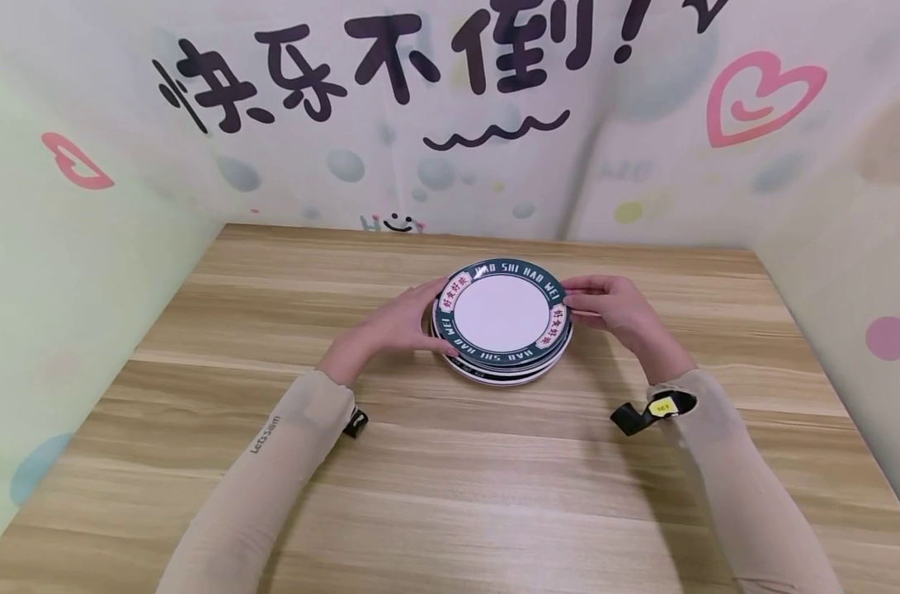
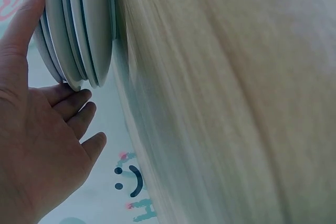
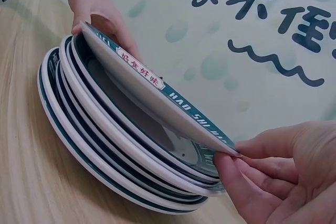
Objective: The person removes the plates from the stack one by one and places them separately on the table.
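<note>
A round stack of plates point(image 1: 507, 379) stands on the table, its top plate point(image 1: 500, 312) white with a dark green lettered rim. My right hand point(image 1: 614, 307) pinches this top plate's right edge between thumb and fingers. In the right wrist view the top plate point(image 3: 152, 95) tilts up, with a dark gap between it and the plates below point(image 3: 94, 114). My left hand point(image 1: 403, 320) spreads around the left side; its thumb point(image 2: 32, 3) touches the rim and its fingertips lie at the plates' far edge. The spread outer fingers in the left wrist view hold nothing.
The wood-grain table point(image 1: 450, 495) runs back to a printed cloth wall point(image 1: 301, 181) with black writing, and cloth walls also close both sides. A black strap point(image 1: 633, 417) hangs at the right wrist, another strap point(image 1: 356, 423) at the left.
</note>
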A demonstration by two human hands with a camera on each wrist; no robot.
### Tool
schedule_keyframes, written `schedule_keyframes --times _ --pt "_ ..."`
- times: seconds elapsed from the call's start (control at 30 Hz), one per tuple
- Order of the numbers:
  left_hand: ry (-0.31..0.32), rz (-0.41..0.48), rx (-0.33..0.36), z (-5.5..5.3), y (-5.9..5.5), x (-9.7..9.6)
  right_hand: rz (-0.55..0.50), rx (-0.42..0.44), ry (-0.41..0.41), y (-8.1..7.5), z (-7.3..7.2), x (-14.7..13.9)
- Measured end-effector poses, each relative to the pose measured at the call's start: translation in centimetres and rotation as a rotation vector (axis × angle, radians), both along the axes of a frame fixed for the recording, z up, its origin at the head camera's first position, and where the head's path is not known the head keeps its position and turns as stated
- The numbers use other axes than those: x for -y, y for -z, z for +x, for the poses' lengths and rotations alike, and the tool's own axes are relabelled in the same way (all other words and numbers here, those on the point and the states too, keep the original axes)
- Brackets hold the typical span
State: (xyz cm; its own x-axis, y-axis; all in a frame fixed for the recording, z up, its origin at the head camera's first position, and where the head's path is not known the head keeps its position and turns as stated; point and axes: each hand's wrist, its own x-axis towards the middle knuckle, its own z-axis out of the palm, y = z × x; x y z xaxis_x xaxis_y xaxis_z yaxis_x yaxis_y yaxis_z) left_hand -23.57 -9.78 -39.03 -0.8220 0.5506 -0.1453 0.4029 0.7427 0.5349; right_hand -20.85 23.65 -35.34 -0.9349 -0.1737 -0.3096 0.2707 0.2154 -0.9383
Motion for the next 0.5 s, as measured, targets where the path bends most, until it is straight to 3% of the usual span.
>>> schedule_keyframes --times 0.5 --pt "-0.01 -0.011 0.016 0.18 -0.17 0.09 0.013 0.057 -0.014 -0.36 -0.15 0.24"
